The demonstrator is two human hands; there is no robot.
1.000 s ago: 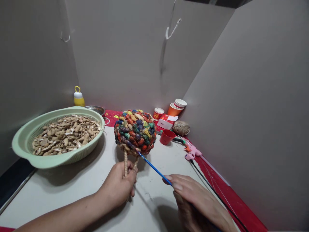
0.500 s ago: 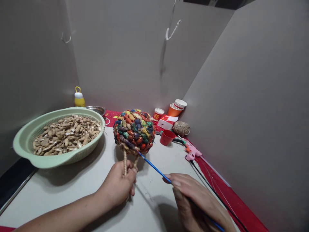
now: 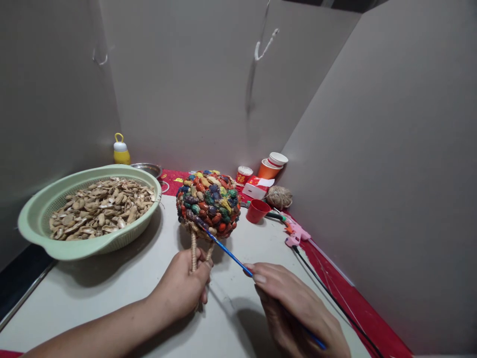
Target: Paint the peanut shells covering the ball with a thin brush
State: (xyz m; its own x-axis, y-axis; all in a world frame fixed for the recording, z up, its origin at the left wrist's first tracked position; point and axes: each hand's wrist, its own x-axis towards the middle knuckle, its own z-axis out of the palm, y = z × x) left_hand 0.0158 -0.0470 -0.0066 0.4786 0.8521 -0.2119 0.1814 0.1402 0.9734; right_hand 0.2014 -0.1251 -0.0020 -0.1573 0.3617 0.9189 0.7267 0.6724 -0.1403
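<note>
My left hand (image 3: 182,288) is closed round the twine-wrapped stems (image 3: 194,251) of a ball covered in painted shells (image 3: 207,204), holding it upright above the white table (image 3: 112,293). My right hand (image 3: 294,308) pinches a thin blue paintbrush (image 3: 229,254). The brush tip touches the lower front of the ball, at a dark shell. The shells are red, blue, green, yellow and orange.
A pale green colander of unpainted shells (image 3: 89,211) stands at the left. Behind are a yellow bottle (image 3: 121,150), a metal bowl (image 3: 147,169), paper cups (image 3: 274,165), a twine ball (image 3: 279,197), a red cup (image 3: 257,211) and a pink glue gun (image 3: 296,233) with its cord. Grey panels enclose the table.
My right hand has slid forward and left along the brush, closer to the ball. The brush tip stays on the ball's lower front. My left hand keeps its hold.
</note>
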